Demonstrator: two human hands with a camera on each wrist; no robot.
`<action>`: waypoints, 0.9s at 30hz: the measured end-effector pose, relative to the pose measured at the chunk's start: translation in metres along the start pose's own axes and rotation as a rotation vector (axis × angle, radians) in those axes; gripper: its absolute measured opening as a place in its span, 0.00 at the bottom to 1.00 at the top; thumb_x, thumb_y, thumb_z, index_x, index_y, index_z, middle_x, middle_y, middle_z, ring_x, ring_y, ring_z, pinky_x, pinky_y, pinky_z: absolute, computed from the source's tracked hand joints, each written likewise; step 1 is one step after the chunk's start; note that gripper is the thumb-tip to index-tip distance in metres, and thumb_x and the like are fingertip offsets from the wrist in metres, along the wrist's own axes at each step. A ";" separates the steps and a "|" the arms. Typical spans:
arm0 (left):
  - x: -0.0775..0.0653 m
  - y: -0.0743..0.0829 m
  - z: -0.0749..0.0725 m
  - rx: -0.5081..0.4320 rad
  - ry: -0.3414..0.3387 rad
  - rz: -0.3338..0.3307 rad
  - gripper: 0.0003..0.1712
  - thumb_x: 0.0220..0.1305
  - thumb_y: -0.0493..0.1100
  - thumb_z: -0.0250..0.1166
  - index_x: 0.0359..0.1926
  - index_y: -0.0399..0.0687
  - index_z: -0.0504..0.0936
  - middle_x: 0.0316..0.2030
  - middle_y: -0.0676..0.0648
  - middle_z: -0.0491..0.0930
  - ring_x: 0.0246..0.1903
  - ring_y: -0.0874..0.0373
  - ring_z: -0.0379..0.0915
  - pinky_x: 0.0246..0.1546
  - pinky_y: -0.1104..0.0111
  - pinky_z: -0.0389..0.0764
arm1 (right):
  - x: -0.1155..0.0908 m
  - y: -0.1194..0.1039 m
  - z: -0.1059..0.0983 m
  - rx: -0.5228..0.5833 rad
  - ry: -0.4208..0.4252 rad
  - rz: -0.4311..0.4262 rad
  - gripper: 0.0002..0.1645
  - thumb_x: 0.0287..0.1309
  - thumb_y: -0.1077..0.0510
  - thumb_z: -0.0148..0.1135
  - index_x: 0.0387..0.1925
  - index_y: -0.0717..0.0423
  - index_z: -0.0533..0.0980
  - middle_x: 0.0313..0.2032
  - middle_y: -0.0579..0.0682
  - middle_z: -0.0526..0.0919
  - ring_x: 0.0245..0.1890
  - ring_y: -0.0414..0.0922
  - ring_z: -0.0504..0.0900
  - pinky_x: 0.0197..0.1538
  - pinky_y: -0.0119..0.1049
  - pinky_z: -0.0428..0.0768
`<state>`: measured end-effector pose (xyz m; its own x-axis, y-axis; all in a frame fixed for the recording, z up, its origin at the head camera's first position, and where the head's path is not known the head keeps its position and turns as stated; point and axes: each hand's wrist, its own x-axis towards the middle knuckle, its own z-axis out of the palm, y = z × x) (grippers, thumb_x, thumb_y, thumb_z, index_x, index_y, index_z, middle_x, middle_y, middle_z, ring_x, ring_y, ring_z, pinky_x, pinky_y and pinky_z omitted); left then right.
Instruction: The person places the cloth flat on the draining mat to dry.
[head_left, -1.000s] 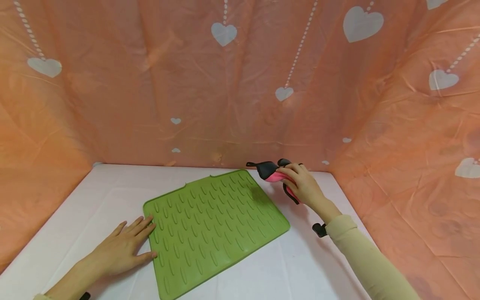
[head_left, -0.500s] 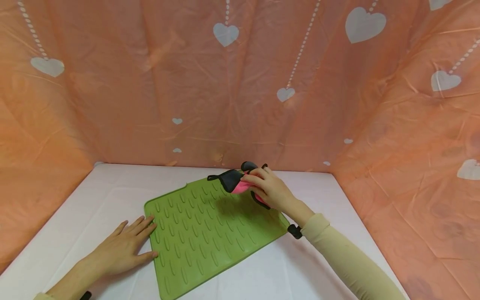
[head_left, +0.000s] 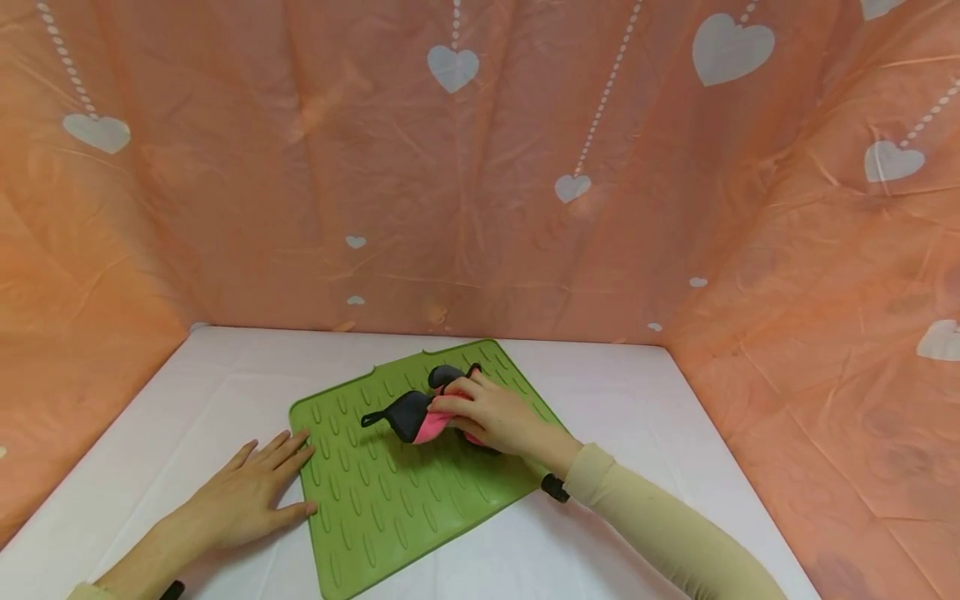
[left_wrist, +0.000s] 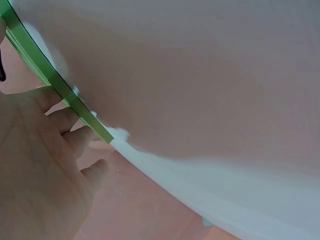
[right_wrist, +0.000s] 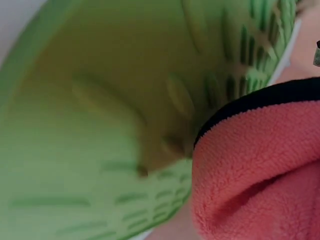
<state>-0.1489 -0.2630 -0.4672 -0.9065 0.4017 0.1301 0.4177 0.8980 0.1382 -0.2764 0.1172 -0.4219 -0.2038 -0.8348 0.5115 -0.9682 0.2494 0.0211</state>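
A green ridged silicone mat [head_left: 405, 500] lies at an angle on the white table. My right hand [head_left: 498, 417] grips a bunched cleaning cloth [head_left: 408, 414], dark grey on one side and pink on the other, over the mat's middle. A black hanging loop sticks out on the cloth's left. In the right wrist view, the fluffy pink cloth [right_wrist: 260, 160] with its black edging fills the lower right; whether it touches the mat is unclear. My left hand [head_left: 243, 496] lies with fingers spread, its fingertips and thumb tip on the mat's left edge.
The white tabletop [head_left: 600, 400] surrounds the mat. Behind it hangs an orange curtain [head_left: 405, 183] with white hearts, and similar sheets close off the left and right sides.
My right hand has carried the cloth leftward and nearer to me, from beyond the mat's right edge to above its middle. The left hand and the mat have stayed put.
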 end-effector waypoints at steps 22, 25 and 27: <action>0.002 0.001 -0.005 0.017 -0.011 0.014 0.50 0.61 0.72 0.68 0.69 0.38 0.76 0.73 0.36 0.68 0.72 0.34 0.63 0.67 0.33 0.62 | -0.002 -0.032 0.030 -0.018 -0.361 -0.045 0.23 0.75 0.46 0.60 0.67 0.41 0.78 0.58 0.46 0.80 0.52 0.44 0.76 0.56 0.31 0.76; 0.004 0.002 -0.006 0.017 -0.012 0.022 0.50 0.60 0.72 0.68 0.68 0.39 0.77 0.73 0.37 0.69 0.72 0.34 0.62 0.69 0.34 0.60 | -0.001 -0.032 0.024 0.030 -0.415 0.020 0.26 0.75 0.43 0.59 0.70 0.42 0.75 0.60 0.46 0.79 0.56 0.45 0.76 0.60 0.31 0.76; 0.006 0.003 -0.007 0.014 0.000 0.039 0.49 0.59 0.72 0.69 0.67 0.39 0.78 0.72 0.37 0.69 0.72 0.34 0.62 0.69 0.34 0.59 | 0.000 -0.032 0.018 0.087 -0.447 0.096 0.29 0.75 0.42 0.59 0.72 0.42 0.73 0.63 0.46 0.79 0.61 0.44 0.76 0.64 0.32 0.74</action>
<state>-0.1531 -0.2591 -0.4588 -0.8893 0.4368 0.1352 0.4523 0.8839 0.1190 -0.2485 0.1004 -0.4376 -0.3177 -0.9442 0.0868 -0.9464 0.3102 -0.0901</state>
